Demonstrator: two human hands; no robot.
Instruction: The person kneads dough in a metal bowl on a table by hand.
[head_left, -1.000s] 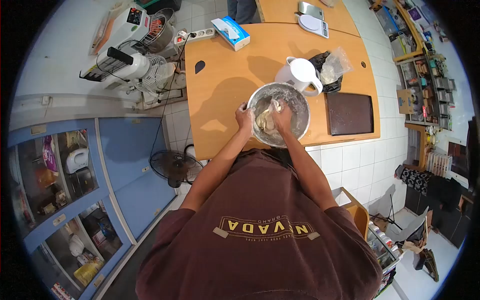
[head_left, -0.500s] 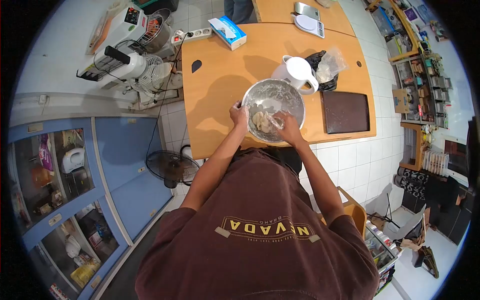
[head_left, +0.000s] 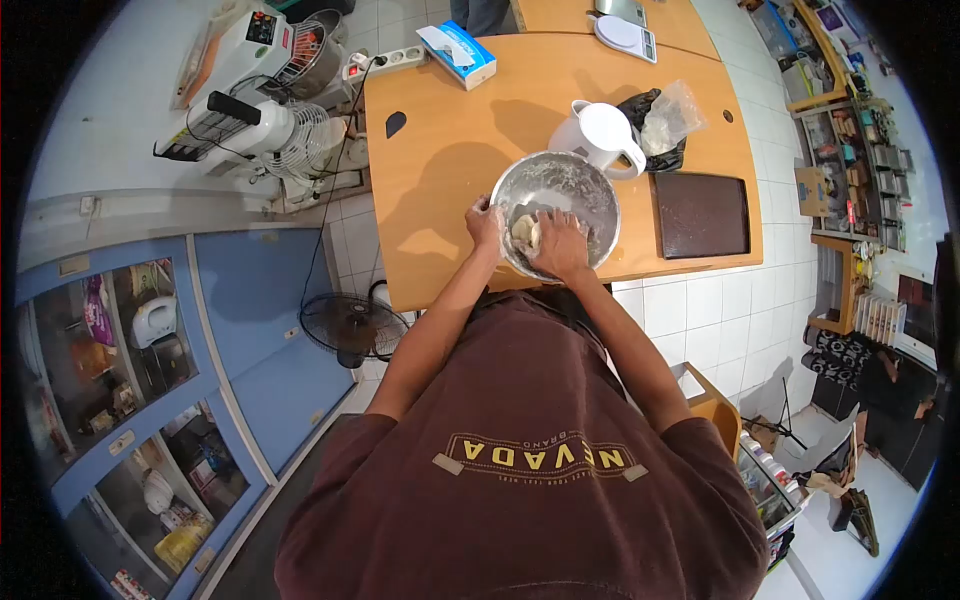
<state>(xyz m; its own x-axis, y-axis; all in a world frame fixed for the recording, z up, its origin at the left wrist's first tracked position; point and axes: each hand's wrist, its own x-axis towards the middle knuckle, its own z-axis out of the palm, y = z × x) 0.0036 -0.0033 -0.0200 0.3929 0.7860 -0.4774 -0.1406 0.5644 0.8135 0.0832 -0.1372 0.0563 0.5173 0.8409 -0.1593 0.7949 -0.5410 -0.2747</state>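
Observation:
A metal mixing bowl (head_left: 598, 195) dusted with flour sits near the front edge of the wooden table. My left hand (head_left: 486, 226) grips its left rim. Inside, a pale lump of dough (head_left: 524, 232) lies toward the bowl's left side. My right hand (head_left: 560, 245) rests over the dough, fingers stretched out and pressing against it. Part of the dough is hidden beneath that hand.
Behind the bowl stands a white pitcher (head_left: 598, 135), beside a black plastic bag (head_left: 668, 158) with a clear bag. A dark baking tray (head_left: 703, 215) lies to the right. Farther back are a blue tissue box (head_left: 458, 55) and a white scale (head_left: 626, 38).
My right hand has moved from the lump's right side to lie over it, its fingers now extended. The dough looks more gathered. My left hand stays on the rim.

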